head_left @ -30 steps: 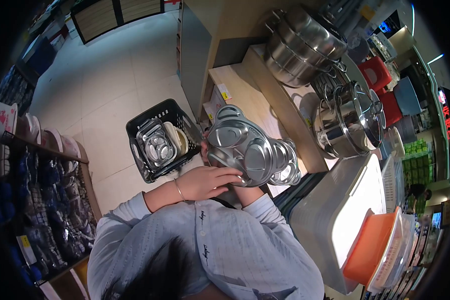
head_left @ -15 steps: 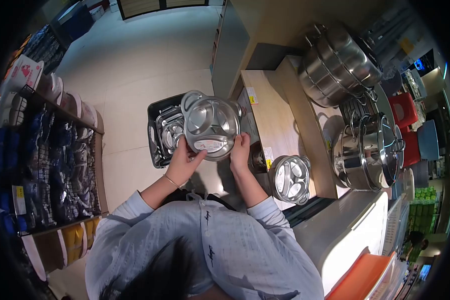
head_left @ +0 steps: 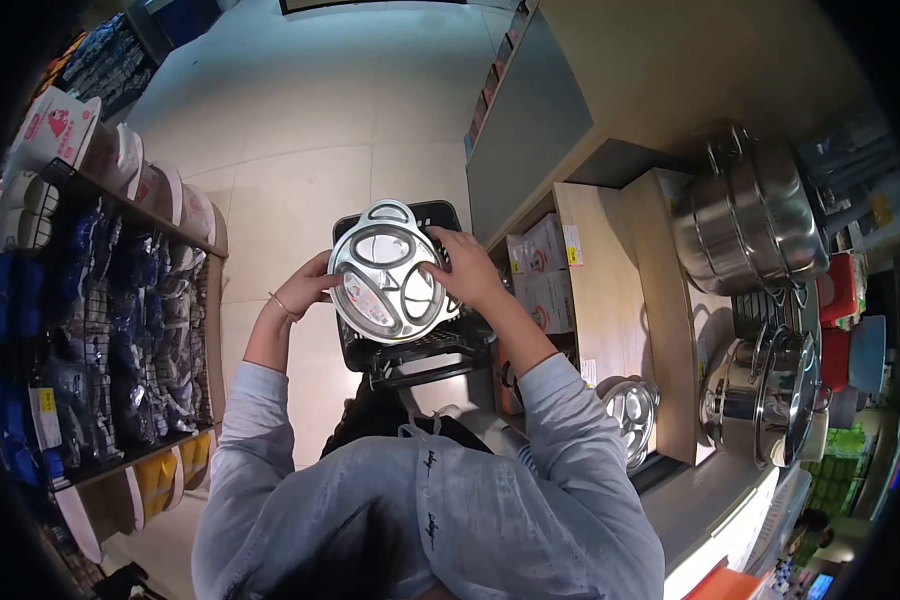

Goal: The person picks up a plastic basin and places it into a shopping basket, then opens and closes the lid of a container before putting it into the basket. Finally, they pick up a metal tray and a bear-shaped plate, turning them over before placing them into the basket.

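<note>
A round stainless steel divided plate [head_left: 385, 272] with loop handles is held level over a black shopping basket [head_left: 358, 355]. My left hand [head_left: 312, 285] grips its left rim, fingers under it. On the opposite side my right hand [head_left: 464, 268] is closed on the rim, with the thumb pressing on the inner edge of a compartment. A printed label sits in the lower left compartment. The plate hides most of the inside of the basket. More divided plates [head_left: 632, 415] stand at the shelf's lower edge, right of my right forearm.
To the right, a wooden shelf [head_left: 610, 290] bears a tall steamer pot [head_left: 750, 215] and a lidded pot [head_left: 755, 395]. Boxes [head_left: 547, 275] sit beneath it. A rack with bagged goods [head_left: 135, 330] and white boxed items [head_left: 60, 125] lines the left side. Tiled floor [head_left: 300, 150] stretches ahead.
The plate has moved slightly left and down and turned, with its label now at lower left. Both hands remain on it, at shifted places on the rim. My view has shifted, and the basket now lies beneath the plate.
</note>
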The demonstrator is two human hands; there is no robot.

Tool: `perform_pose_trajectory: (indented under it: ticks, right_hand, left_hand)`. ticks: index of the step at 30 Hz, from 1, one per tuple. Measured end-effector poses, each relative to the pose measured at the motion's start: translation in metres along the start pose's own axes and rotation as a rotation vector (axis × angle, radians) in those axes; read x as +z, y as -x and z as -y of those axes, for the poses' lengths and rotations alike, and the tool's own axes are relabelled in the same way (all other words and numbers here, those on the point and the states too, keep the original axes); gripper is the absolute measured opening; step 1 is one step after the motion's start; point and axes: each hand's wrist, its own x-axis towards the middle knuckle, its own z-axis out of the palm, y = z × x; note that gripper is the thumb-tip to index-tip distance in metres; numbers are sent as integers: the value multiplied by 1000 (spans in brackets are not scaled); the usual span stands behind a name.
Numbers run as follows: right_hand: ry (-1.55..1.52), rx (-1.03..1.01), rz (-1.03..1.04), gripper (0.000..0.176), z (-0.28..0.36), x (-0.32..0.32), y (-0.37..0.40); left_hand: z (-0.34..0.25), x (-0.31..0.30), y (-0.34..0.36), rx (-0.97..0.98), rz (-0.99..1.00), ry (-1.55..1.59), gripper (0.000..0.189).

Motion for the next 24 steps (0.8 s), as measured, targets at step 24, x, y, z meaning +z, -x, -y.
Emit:
perform_pose_trajectory:
  ticks: [24]
  right_hand:
    - [106, 722, 512, 33, -181, 314, -22]
  left_hand:
    - [283, -12, -256, -376, -312, -919, 21]
